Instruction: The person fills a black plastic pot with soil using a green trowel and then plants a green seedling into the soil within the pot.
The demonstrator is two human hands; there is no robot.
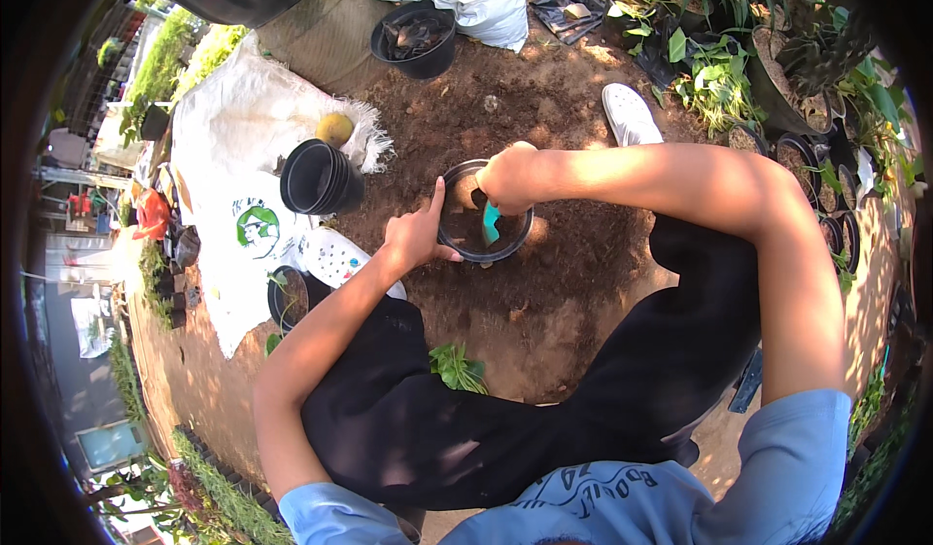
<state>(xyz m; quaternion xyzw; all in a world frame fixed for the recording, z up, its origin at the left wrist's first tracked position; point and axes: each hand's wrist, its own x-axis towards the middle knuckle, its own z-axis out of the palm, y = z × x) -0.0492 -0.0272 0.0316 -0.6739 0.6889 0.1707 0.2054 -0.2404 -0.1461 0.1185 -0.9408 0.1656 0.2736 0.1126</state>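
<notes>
A round black plant pot [448, 231] stands on the bare soil between my legs, with brown soil inside. My left hand [416, 235] holds its left side, the thumb and index finger spread along the rim. Over the pot's far side, my right hand [507, 177] is closed around a small teal trowel [491, 222]. The trowel's blade points down into the pot, and its handle is mostly hidden by my fingers.
Stacked black pots [316, 177] stand left on a white sack [219, 146], beside a yellowish round fruit [334, 130]. A dark pot [416, 44] sits farther off. Leafy plants [717, 93] crowd the right; a leafy sprig [458, 368] lies near my legs.
</notes>
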